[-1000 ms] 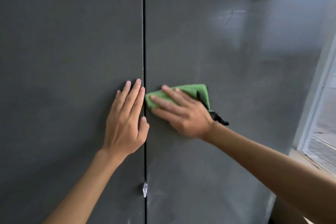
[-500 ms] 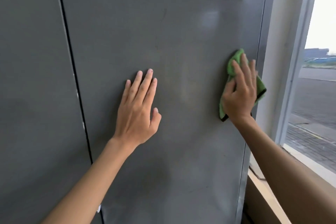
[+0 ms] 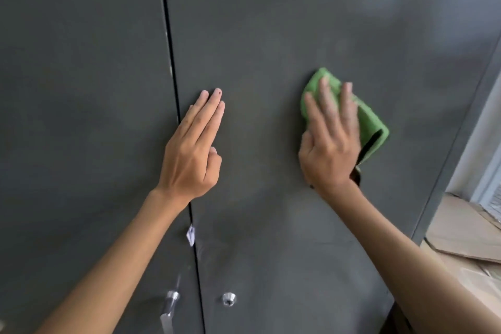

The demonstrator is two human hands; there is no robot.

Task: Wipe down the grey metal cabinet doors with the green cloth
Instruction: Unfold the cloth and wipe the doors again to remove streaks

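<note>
Two grey metal doors fill the frame: left door (image 3: 81, 116) and right door (image 3: 271, 35), split by a dark vertical seam (image 3: 169, 49) that runs left of centre from top to bottom.

Lower centre-left: silver handle (image 3: 170, 304) on the left door, just beside the seam. A small white tag (image 3: 191, 234) sits at the seam above it. A round silver knob (image 3: 229, 299) is on the right door, just past the seam.

Left hand (image 3: 192, 149), centre-left: flat on the metal, fingers straight, together and pointing up. Its fingertips lie on the right door just right of the seam, and the heel of the hand covers the seam. It holds nothing.

Right hand (image 3: 329, 141), centre-right: fingers straight and slightly spread, blurred, with no curl round anything. The palm presses the green cloth (image 3: 371, 119) against the right door.

The green cloth is folded and lies between palm and door. It shows above the fingertips and past the hand's right side, with dark edging at its lower fold.

Lower right: brown cardboard sheets (image 3: 461, 233) lie beside the cabinet's edge. A pale window frame (image 3: 488, 171) is at the right margin.
</note>
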